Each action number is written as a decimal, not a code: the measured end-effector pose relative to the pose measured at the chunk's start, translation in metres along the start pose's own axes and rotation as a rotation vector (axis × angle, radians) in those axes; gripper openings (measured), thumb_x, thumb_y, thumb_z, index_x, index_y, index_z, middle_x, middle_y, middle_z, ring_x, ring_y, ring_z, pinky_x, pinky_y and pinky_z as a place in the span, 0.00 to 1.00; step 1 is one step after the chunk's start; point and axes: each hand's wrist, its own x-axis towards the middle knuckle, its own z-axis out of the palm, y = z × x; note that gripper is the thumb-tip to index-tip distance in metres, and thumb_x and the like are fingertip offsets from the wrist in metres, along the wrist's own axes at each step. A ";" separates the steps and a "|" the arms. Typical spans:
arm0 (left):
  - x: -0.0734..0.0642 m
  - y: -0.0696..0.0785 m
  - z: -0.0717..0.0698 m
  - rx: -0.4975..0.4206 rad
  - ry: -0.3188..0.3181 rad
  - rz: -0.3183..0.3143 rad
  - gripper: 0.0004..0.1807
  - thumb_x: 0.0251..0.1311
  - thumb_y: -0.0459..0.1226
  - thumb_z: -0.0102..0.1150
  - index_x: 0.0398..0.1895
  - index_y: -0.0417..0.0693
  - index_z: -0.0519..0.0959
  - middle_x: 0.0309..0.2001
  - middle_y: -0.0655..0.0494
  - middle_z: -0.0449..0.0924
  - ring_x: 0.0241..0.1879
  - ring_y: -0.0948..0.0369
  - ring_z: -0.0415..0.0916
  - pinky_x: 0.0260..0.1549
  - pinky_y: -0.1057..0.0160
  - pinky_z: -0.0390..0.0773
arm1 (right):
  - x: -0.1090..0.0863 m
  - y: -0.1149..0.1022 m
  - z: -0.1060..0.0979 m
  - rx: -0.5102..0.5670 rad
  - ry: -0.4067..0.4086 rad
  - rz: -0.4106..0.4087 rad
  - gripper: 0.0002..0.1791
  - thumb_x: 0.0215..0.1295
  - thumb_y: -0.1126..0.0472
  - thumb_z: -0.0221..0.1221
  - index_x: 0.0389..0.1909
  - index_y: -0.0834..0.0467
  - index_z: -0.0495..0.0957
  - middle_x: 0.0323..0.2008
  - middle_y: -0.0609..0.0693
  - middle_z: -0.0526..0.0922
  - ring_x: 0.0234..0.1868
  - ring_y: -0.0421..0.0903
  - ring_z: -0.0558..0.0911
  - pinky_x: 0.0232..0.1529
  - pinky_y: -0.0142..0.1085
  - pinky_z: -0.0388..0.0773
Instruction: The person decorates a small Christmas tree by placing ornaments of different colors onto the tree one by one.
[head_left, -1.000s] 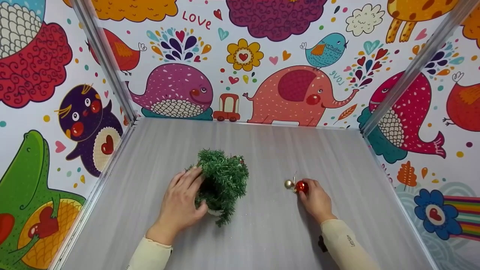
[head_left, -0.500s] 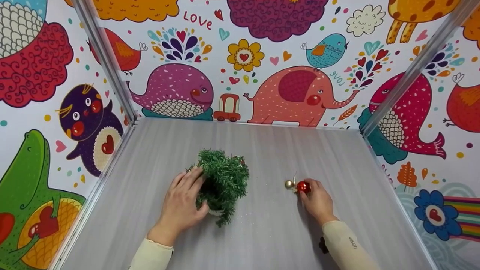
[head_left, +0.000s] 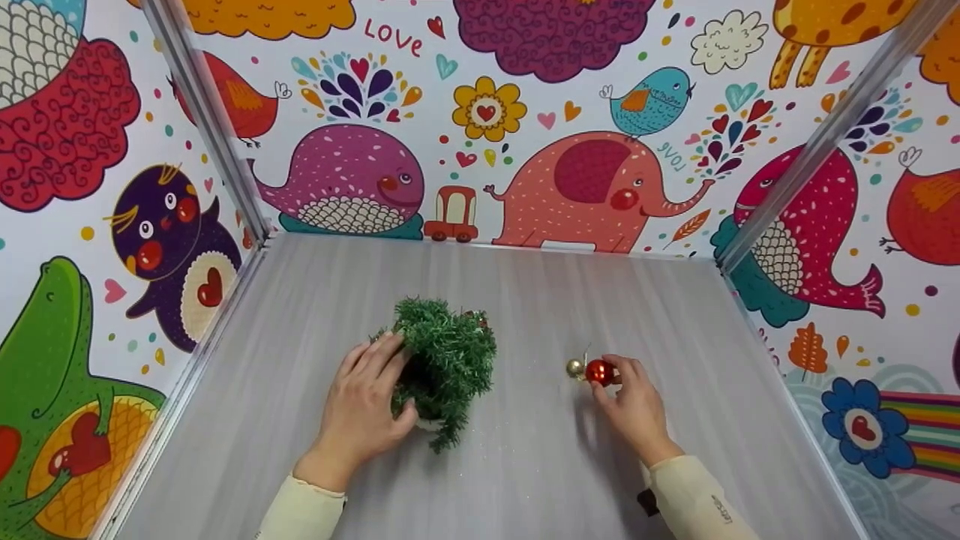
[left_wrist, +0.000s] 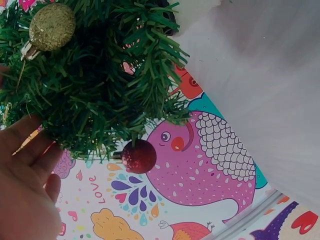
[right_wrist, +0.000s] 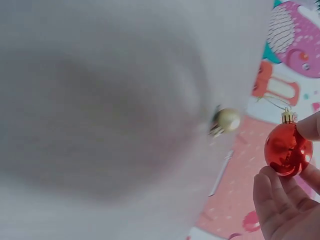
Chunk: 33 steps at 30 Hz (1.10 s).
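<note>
Cream cloth sleeves [head_left: 304, 510]: two, one on each forearm, both nearer to me than the bushy green artificial tree [head_left: 457, 356].
My left hand [head_left: 367, 397]: back upward, fingers stretched onto the left side of the tree, thumb spread away from them; my fingertips sink into the foliage, so I cannot tell whether they clasp anything there.
My right hand [head_left: 634, 409]: well apart from the tree, to its right, reaching in from the near right; thumb and fingers pinch a shiny red ball ornament [right_wrist: 284, 149] from its two sides.
Tree: one, a pale bit of base showing at its near edge; I cannot tell which way its tip points.
On the tree: two balls I can make out from my left wrist, a gold glitter ball [left_wrist: 52, 26] and a dark red ball [left_wrist: 140, 156].
Red ball ornament: one, right of the tree; its gold cap [right_wrist: 287, 116] and thin thread loop point toward the tree, the long axis running from the cap through the ball away from it.
Smooth pale gold ball [head_left: 574, 367]: one, between the red ball ornament and the tree, nearer the former.
Grey wood-grain table [head_left: 525, 465]: one, under the tree.
White cartoon-printed walls [head_left: 555, 97]: three, beyond the tree and to either side, with two metal posts [head_left: 202, 112] at the corners.
</note>
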 end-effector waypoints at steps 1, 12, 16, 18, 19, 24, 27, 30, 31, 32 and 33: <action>0.000 0.000 0.000 0.003 0.003 0.002 0.32 0.42 0.42 0.64 0.55 0.36 0.80 0.64 0.41 0.73 0.65 0.46 0.69 0.65 0.47 0.60 | 0.000 -0.005 -0.001 0.011 0.004 -0.016 0.26 0.54 0.62 0.72 0.55 0.58 0.78 0.45 0.51 0.79 0.37 0.45 0.81 0.33 0.42 0.81; 0.000 0.003 0.000 0.011 0.001 -0.001 0.32 0.44 0.44 0.65 0.55 0.36 0.81 0.63 0.40 0.73 0.65 0.46 0.69 0.65 0.47 0.60 | -0.004 -0.063 -0.006 0.161 -0.043 -0.118 0.25 0.56 0.61 0.71 0.55 0.55 0.78 0.47 0.46 0.78 0.38 0.38 0.80 0.33 0.41 0.83; 0.000 0.004 0.000 0.015 0.001 -0.002 0.32 0.45 0.44 0.66 0.55 0.36 0.81 0.63 0.41 0.74 0.65 0.46 0.69 0.65 0.47 0.60 | -0.006 -0.082 -0.007 0.217 -0.064 -0.170 0.24 0.56 0.60 0.72 0.54 0.55 0.78 0.46 0.44 0.78 0.39 0.37 0.80 0.33 0.40 0.84; 0.000 0.005 0.001 0.018 0.005 0.001 0.32 0.46 0.44 0.66 0.55 0.36 0.81 0.63 0.40 0.74 0.64 0.46 0.69 0.65 0.46 0.60 | -0.006 -0.090 -0.007 0.243 -0.073 -0.197 0.25 0.56 0.60 0.72 0.54 0.55 0.77 0.46 0.43 0.78 0.39 0.37 0.80 0.34 0.40 0.84; 0.000 0.006 0.001 0.021 0.008 0.004 0.32 0.46 0.45 0.66 0.55 0.36 0.81 0.62 0.40 0.74 0.64 0.46 0.69 0.65 0.46 0.60 | -0.007 -0.093 -0.007 0.252 -0.078 -0.208 0.24 0.56 0.60 0.72 0.54 0.55 0.77 0.46 0.43 0.77 0.39 0.37 0.80 0.34 0.40 0.84; 0.000 0.008 0.001 0.026 0.026 0.018 0.29 0.46 0.44 0.67 0.52 0.38 0.82 0.60 0.41 0.76 0.63 0.46 0.70 0.64 0.45 0.62 | -0.011 -0.109 -0.007 0.297 -0.114 -0.245 0.24 0.59 0.58 0.71 0.55 0.55 0.77 0.47 0.42 0.76 0.40 0.38 0.80 0.35 0.37 0.83; 0.001 0.011 0.002 0.017 0.053 0.037 0.26 0.45 0.43 0.68 0.50 0.39 0.83 0.56 0.40 0.78 0.61 0.46 0.72 0.63 0.45 0.64 | -0.013 -0.118 -0.007 0.334 -0.136 -0.256 0.24 0.60 0.57 0.70 0.56 0.55 0.76 0.48 0.42 0.76 0.40 0.38 0.81 0.35 0.35 0.83; 0.003 0.014 0.003 0.006 0.074 0.056 0.23 0.45 0.41 0.67 0.47 0.41 0.84 0.52 0.41 0.80 0.59 0.46 0.74 0.63 0.46 0.64 | -0.015 -0.126 -0.007 0.372 -0.154 -0.255 0.23 0.60 0.58 0.70 0.56 0.54 0.76 0.49 0.41 0.76 0.41 0.38 0.81 0.36 0.34 0.83; 0.004 0.015 0.004 0.005 0.075 0.063 0.22 0.46 0.41 0.67 0.46 0.42 0.84 0.50 0.42 0.81 0.57 0.46 0.75 0.64 0.47 0.64 | -0.016 -0.128 -0.007 0.382 -0.159 -0.253 0.23 0.60 0.58 0.70 0.55 0.54 0.76 0.49 0.41 0.76 0.41 0.38 0.81 0.37 0.34 0.83; 0.004 0.017 0.004 0.003 0.078 0.071 0.21 0.46 0.41 0.67 0.45 0.42 0.84 0.49 0.42 0.81 0.56 0.46 0.76 0.64 0.48 0.64 | -0.016 -0.130 -0.007 0.392 -0.162 -0.255 0.23 0.60 0.58 0.70 0.55 0.54 0.76 0.49 0.41 0.76 0.41 0.38 0.81 0.37 0.34 0.83; 0.005 0.018 0.005 0.003 0.077 0.076 0.20 0.46 0.41 0.67 0.44 0.43 0.84 0.48 0.44 0.82 0.54 0.47 0.77 0.64 0.48 0.65 | -0.017 -0.133 -0.007 0.402 -0.165 -0.253 0.23 0.60 0.57 0.70 0.55 0.54 0.76 0.49 0.41 0.76 0.40 0.38 0.81 0.37 0.34 0.83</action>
